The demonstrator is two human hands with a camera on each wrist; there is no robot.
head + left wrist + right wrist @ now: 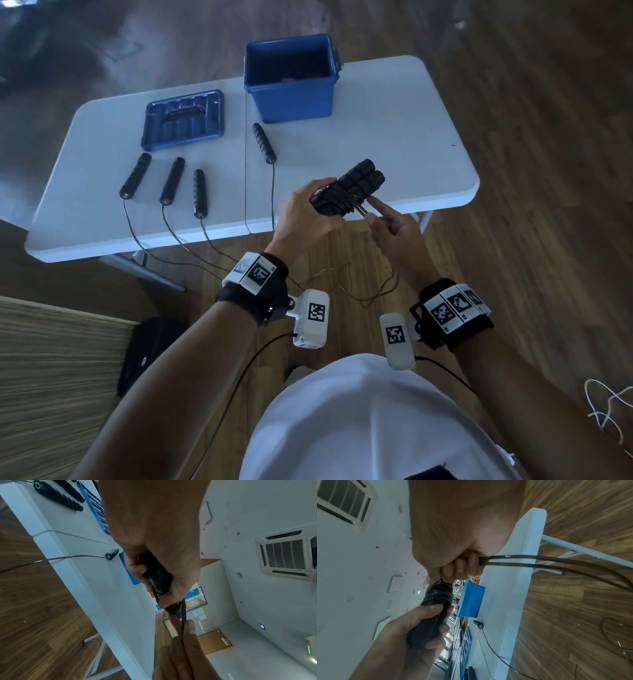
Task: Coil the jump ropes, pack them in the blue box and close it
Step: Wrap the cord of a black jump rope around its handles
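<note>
Hands meet just in front of the near edge of a white plastic folding table (376,137), working on one jump rope. The left hand (305,216) is curled around a pair of black ribbed foam handles (356,183) held side by side, with thin dark cord (339,200) already wrapped around them in several turns. The right hand (394,233) pinches a doubled strand of that cord just beside the bundle; the wrist view shows two strands running out of its closed fingers (462,566) and down toward the wood floor, so some slack is left to wind.

On the table, a tall open blue plastic box (291,99) stands at the far edge. Something reddish lies in its bottom (too dim to identify). Its blue ribbed lid with a handle slot (183,120) lies flat on the table, to the left of the box and apart from it.

Four more black handles (171,180) lie loose on the table, three in a row near the left front and one (263,142) just in front of the box. Their cords trail over the near table edge to the floor, uncoiled.

By my reading, the task is at an early-to-middle stage: this rope is nearly wound, two ropes wait untouched, nothing in hand is packed yet, and the box is unclosed.
</note>
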